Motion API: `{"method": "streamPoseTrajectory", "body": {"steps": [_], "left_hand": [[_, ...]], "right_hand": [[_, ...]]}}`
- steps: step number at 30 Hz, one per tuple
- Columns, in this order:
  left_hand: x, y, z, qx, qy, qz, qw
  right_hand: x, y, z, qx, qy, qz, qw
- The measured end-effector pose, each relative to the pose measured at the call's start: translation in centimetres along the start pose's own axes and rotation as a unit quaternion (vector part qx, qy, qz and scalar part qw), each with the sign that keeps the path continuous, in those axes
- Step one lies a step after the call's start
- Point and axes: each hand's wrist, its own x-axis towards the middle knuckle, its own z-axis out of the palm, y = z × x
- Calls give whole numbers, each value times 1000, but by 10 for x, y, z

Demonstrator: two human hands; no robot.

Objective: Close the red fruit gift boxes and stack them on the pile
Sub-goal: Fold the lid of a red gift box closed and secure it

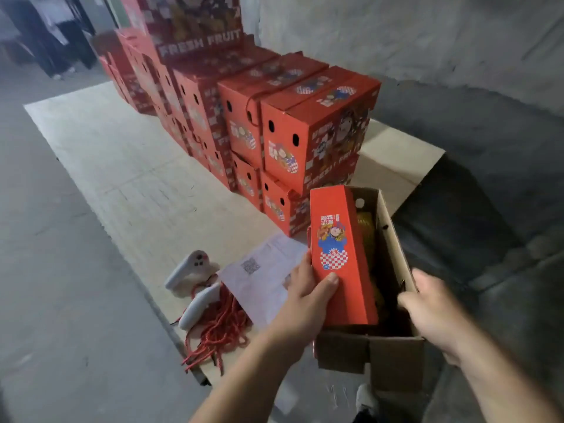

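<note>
An open fruit gift box (393, 355) stands right in front of me, brown inside, with yellow fruit (366, 227) showing within. My left hand (308, 297) grips its red left top flap (338, 254), thumb on the printed face, the flap folded partly over the opening. My right hand (430, 312) holds the right wall of the box near its top edge, fingers curled over the rim. Behind it, a pile of closed red gift boxes (314, 129) runs along the wall, stacked two and more high.
The boxes stand on a pale board (128, 184) laid over the grey floor. To my left lie a white paper sheet (262, 276), two white tape-style tools (189, 270) and a tangle of red cords (219, 331). A grey wall (427, 41) rises behind.
</note>
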Motion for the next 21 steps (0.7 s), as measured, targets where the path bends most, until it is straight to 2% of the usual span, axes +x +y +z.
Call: {"method": "streamPoseTrajectory", "body": {"steps": [7, 14, 21], "left_hand": [[-86, 17, -108, -73, 16, 14, 997], [-132, 27, -191, -74, 118, 28, 990], [-141, 32, -285, -80, 140, 40, 986]], "right_hand": [[-84, -66, 86, 31, -16, -28, 999], [-85, -113, 168, 37, -54, -74, 995], [-82, -170, 253, 47, -88, -107, 989]]}}
